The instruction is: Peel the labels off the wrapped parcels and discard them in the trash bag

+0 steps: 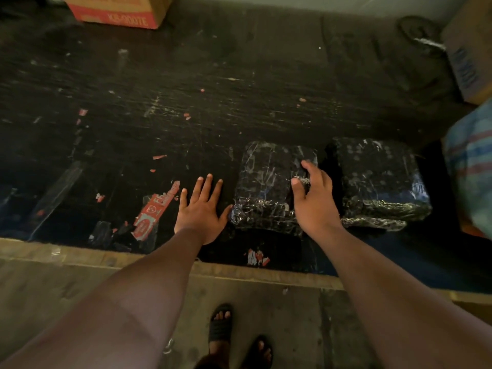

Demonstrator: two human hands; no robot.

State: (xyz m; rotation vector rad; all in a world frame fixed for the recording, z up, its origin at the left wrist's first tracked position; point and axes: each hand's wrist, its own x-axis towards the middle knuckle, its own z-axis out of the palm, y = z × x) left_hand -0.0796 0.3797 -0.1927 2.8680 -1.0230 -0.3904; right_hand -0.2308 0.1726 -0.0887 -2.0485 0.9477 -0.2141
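Two dark parcels wrapped in shiny clear film lie side by side on a black worktop point(186, 102). My right hand point(314, 198) rests on top of the nearer parcel point(266, 187), thumb and forefinger pinching a bit of crinkled film at its right edge. The second parcel point(378, 179) sits just to the right, untouched. My left hand point(202, 206) lies flat with fingers spread on the worktop, its thumb touching the near parcel's left side. A peeled red and white label strip point(154, 209) lies left of that hand. No trash bag shows.
Small red label scraps point(257, 257) and strips of clear tape litter the worktop. A red and brown carton point(119, 9) stands at the back left, a brown box point(468, 57) at the back right, a striped woven bag point(471, 166) at the right edge. My sandalled feet point(239, 339) stand below.
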